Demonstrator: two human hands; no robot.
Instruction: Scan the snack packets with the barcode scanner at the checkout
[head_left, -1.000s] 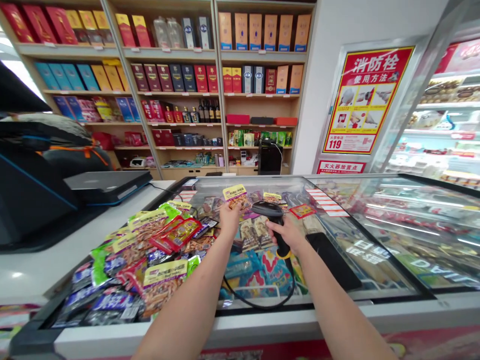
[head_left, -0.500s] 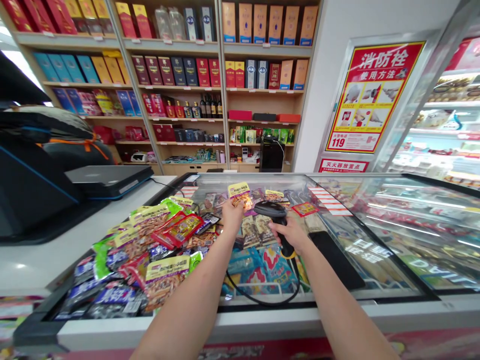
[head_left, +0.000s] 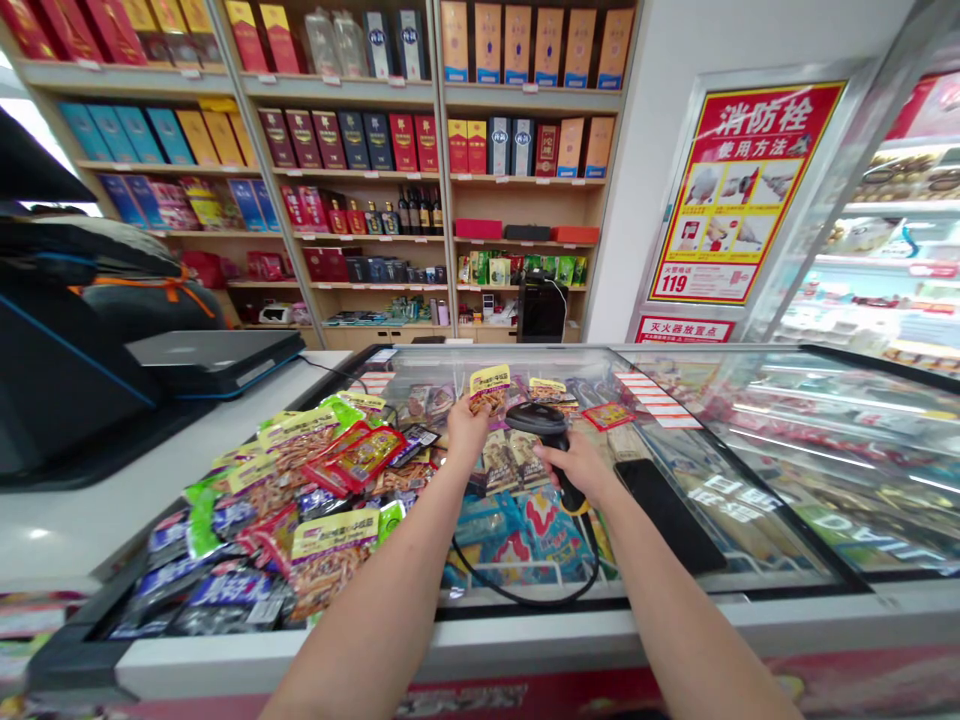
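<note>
Left hand point(head_left: 466, 432) is closed in a firm pinch on the lower end of a snack packet point(head_left: 489, 392) and lifts it above the chest freezer point(head_left: 375, 650). The packet stands nearly upright, with a yellow header with dark print over a clear window of brownish-orange strips; the small print is too fine to read. It sits just left of the head of a black corded barcode scanner point(head_left: 544, 422), close to it but not touching. Right hand point(head_left: 577, 468) wraps around the scanner's handle, fingers closed, with the head angled up and toward the packet. A black cable point(head_left: 525, 592) droops from the base of the handle in a loop over colourful packaging. To the left lies a heap of similar snack packets point(head_left: 322, 510), and a black smartphone point(head_left: 667, 515) rests on the glass lid point(head_left: 757, 470) to the right of the scanner. Compared with the earlier frames, the packet has shifted right and now stands straighter, narrowing the gap to the scanner head. The scanner stays in nearly the same place, and right hand keeps the same grip. The shelves and freezer edge sit only slightly differently in the view.
</note>
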